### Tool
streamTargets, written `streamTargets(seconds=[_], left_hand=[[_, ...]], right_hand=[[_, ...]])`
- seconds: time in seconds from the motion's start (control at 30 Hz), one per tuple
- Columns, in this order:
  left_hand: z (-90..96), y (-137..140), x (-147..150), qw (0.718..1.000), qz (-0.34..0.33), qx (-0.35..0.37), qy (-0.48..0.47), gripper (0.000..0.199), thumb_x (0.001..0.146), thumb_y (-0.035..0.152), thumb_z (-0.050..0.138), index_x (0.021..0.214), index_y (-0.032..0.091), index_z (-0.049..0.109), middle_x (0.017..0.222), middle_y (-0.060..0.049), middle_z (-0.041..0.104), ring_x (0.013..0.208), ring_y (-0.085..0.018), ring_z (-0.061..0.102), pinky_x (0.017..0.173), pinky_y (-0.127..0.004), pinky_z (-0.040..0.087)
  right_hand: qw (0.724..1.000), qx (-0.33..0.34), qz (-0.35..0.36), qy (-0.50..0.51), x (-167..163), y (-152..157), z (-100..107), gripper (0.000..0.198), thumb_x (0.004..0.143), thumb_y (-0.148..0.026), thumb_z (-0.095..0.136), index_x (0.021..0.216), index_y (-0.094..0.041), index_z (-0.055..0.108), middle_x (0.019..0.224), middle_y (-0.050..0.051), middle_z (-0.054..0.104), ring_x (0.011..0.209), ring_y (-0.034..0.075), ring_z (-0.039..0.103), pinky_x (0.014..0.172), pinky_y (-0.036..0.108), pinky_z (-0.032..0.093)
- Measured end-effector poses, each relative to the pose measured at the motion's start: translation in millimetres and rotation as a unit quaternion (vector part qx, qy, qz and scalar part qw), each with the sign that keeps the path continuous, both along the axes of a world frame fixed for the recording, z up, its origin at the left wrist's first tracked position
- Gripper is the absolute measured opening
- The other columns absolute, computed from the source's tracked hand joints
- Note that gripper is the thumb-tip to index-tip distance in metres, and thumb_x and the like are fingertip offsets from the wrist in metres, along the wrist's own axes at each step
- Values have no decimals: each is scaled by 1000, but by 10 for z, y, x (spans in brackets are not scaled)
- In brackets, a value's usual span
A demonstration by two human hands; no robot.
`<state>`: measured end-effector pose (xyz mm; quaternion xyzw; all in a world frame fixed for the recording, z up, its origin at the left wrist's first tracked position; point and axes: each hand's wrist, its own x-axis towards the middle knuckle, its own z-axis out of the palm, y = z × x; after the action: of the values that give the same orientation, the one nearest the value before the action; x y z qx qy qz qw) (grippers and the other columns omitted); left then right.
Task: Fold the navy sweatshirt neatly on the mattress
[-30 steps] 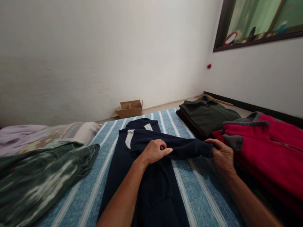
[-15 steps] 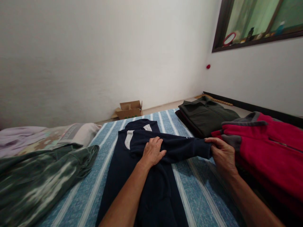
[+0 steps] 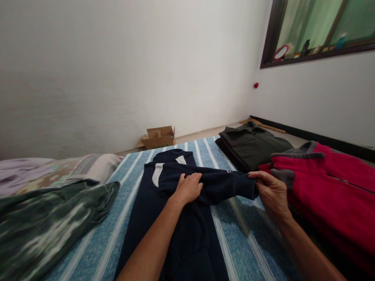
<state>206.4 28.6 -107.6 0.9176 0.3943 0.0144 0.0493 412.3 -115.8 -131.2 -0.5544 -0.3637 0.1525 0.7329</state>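
A navy sweatshirt [image 3: 187,238] with white patches near its shoulders lies on the blue-and-white striped bed cover [image 3: 117,218]. One of its sleeves [image 3: 216,183] is stretched out to the right across the body. My right hand [image 3: 271,195] pinches the cuff at the sleeve's end and holds it a little above the cover. On the upper part of the same sleeve rests my left hand [image 3: 189,187], palm down, its fingers laid over the cloth. The underside of the sweatshirt is hidden.
Folded dark green garments [image 3: 252,144] and a red fleece jacket [image 3: 331,187] with grey trim lie on the right. To the left are a green tie-dyed garment [image 3: 58,222] and a pillow [image 3: 96,166]. A cardboard box [image 3: 159,138] stands beyond the bed.
The view has shifted slightly. Both hands keep their places on the sleeve, and the cuff end sits a touch further left and lower in the picture.
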Motion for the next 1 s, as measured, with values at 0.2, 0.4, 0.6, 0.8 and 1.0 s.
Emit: streamTargets(seconds=[0.2, 0.4, 0.6, 0.8, 1.0], left_hand=[[134, 371, 271, 1000, -4, 31, -3, 42, 78, 17, 50, 120, 22, 53, 126, -6, 56, 113, -20, 54, 94, -28, 42], [130, 582, 502, 998, -40, -13, 47, 37, 68, 14, 58, 103, 25, 66, 105, -2, 68, 102, -21, 60, 86, -27, 46], [69, 629, 585, 999, -12, 24, 20, 28, 73, 12, 48, 89, 21, 68, 96, -5, 68, 97, -21, 61, 81, -29, 47], [-181, 636, 590, 998, 34, 48, -16, 28, 76, 14, 43, 91, 20, 65, 96, -6, 68, 94, -21, 62, 78, -29, 47], [-291, 546, 597, 995, 54, 77, -38, 24, 81, 16, 40, 93, 19, 61, 101, -7, 63, 92, -20, 61, 78, -29, 47]], right_hand=[[1000, 2, 2, 1, 19, -1, 5, 10, 65, -20, 61, 70, -19, 69, 72, 1, 66, 67, 15, 58, 58, 23, 45], [1000, -5, 2, -22, 20, 19, -38, 12, 68, -18, 57, 72, -20, 68, 72, 0, 66, 67, 14, 58, 58, 22, 44], [990, -35, -27, -131, 86, 45, -147, 17, 73, -19, 48, 74, -20, 65, 76, 1, 65, 72, 16, 60, 67, 25, 46], [944, -92, -120, -293, 123, 70, -262, 27, 77, -19, 41, 91, -15, 64, 86, 7, 66, 81, 19, 62, 77, 30, 47], [878, -213, -227, -362, 31, 53, -196, 27, 80, -27, 43, 95, -14, 61, 80, 10, 67, 72, 23, 64, 65, 31, 46]])
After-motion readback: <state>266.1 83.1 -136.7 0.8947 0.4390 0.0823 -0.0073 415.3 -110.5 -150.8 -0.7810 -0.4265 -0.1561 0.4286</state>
